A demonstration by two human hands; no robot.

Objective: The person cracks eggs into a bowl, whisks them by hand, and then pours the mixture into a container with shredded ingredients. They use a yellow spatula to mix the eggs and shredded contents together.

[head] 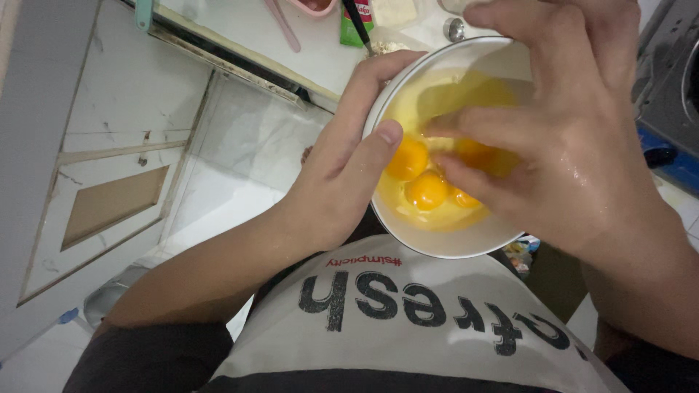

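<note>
At the far left you see the pale marbled cabinet front (124,145) with a tan inset panel, and beside it the white tiled floor (240,160) running below the table (291,54) edge at the top. On that table lie a pink utensil (282,25) and a green packet (355,25), small and partly cut off. Your left hand (342,175) comes up from the lower left and its grip closes on the near-left rim of the white bowl (444,244), thumb hooked over the rim on the inside, fingers wrapped around the outer wall. The bowl is held in the air close to your chest, above your printed apron (408,320), tilted a little toward you. Inside it sit several raw yolks (426,191) in clear egg white. Your right hand (582,145), wet and shiny, reaches in from the right; its fingers are bent and drawn close over the yolks, fingertips touching them, though you cannot tell whether they pinch one.
</note>
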